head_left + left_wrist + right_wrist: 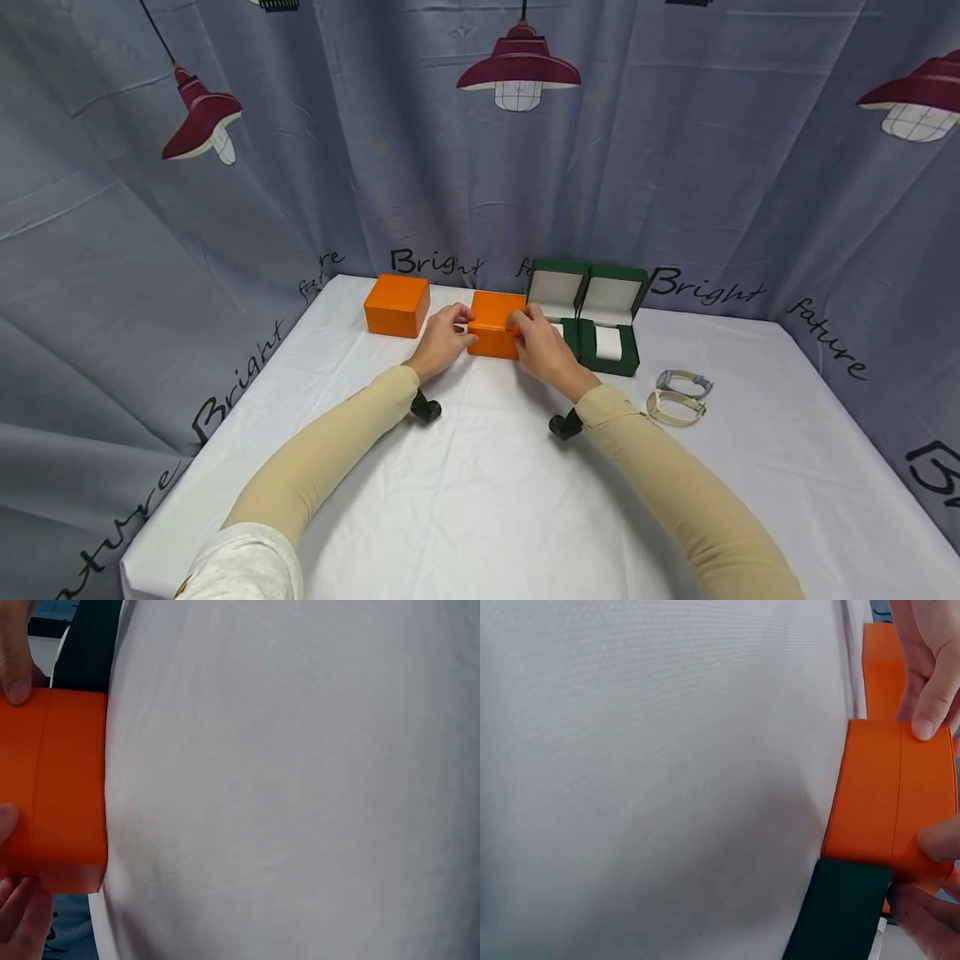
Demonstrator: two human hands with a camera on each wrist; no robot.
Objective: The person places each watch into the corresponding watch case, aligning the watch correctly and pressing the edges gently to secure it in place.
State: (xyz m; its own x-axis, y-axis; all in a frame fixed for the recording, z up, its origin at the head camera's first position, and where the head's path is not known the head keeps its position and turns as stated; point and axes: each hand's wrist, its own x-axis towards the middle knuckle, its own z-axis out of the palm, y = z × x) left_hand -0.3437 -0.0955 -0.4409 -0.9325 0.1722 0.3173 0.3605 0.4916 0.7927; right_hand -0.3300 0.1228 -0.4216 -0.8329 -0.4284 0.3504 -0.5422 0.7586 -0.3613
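A closed orange box (497, 312) sits on the white table between both hands. My left hand (441, 340) holds its left side, thumb at the front corner and fingers at the lid's edge. My right hand (546, 348) grips the opposite side, with the thumb on the front face near the lid seam (897, 787). Just right of it stand two open green boxes; the right-hand one (619, 365) shows a white cushion (608, 343), and the other is partly hidden behind my right hand.
A second closed orange box (397, 306) stands at the back left. To the right, a grey watch (685, 384) and a cream watch (677, 409) lie close together on the tablecloth (480, 500). A grey printed curtain (420, 167) hangs behind the table's back edge.
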